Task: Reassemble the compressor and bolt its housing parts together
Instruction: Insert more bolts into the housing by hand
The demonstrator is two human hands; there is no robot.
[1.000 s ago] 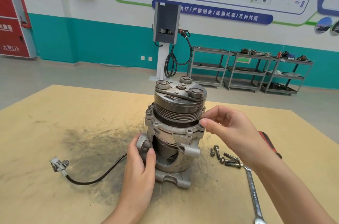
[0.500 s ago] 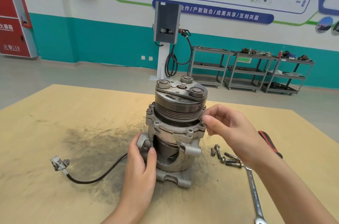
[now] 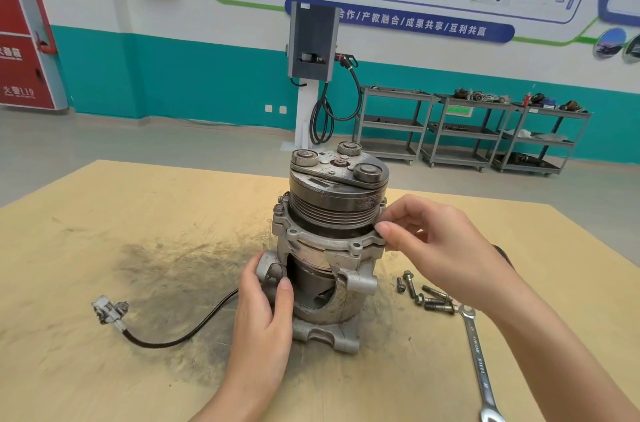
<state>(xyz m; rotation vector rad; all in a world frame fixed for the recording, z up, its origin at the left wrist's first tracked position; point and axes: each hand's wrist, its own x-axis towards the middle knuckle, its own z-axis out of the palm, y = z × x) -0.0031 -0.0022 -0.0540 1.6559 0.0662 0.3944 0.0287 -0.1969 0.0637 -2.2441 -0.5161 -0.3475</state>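
**Trainee:** Presently, where does the compressor (image 3: 332, 248) stand?

**Instructor:** Upright on the bench (image 3: 104, 231), on a dark smudged patch, pulley (image 3: 337, 200) uppermost. A black cable (image 3: 183, 331) runs from its base leftward to a connector (image 3: 109, 311) lying on the bench.

**Trainee:** State of the left hand (image 3: 263, 328)?

**Instructor:** Its grip is clamped on the lower housing, thumb and fingers curled round the left-side lug.

**Trainee:** And the right hand (image 3: 436, 248)?

**Instructor:** Thumb and forefinger are pinched together at the right edge of the upper flange (image 3: 311, 238), just below the pulley grooves. Whatever they pinch is hidden by the fingertips; I cannot tell what it is.

**Trainee:** Fasteners and tools?

**Instructor:** Several loose bolts (image 3: 426, 297) lie on the bench just right of the compressor base. A combination wrench (image 3: 479, 362) lies beside them, its open end near the bolts. A red-and-black handle (image 3: 502, 253) shows partly behind the right wrist.
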